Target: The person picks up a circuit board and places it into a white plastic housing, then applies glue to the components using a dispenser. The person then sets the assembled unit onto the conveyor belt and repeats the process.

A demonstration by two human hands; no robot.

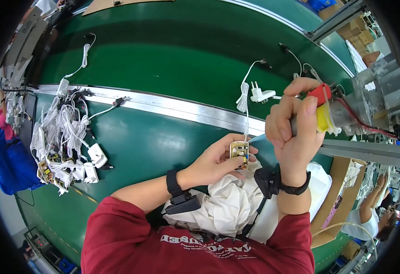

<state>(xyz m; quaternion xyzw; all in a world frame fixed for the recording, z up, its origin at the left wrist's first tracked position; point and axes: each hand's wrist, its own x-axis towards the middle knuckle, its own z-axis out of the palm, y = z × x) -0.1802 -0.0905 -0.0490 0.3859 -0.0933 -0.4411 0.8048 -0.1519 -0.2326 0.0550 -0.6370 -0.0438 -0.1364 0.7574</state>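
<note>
Green matting covers the surface (pixel 163 55), which a bright metal rail (pixel 163 106) crosses from left to right. Just in front of the rail, the left hand (pixel 218 160) holds a small yellowish circuit board (pixel 239 154), its grip pinched on the board between thumb and fingertips; a thin white cable (pixel 244 91) rises from the board, passes over the rail and ends in a bundled loop. The right hand (pixel 293 132) is raised just to the right of the board, its grip wrapped tight round a hand tool (pixel 323 109) with a yellow collar and a red cap, and the tool's pale tip points down-left toward the board. A white two-pin plug (pixel 260 95) lies beyond the rail, near the cable loop. Under both wrists, close to the red-sleeved body, sits a crumpled white cloth (pixel 227 205). Well apart to the left, a tangled heap of white cables, plugs and boards (pixel 65 141) rests against the rail. Each wrist wears a black strap.
</note>
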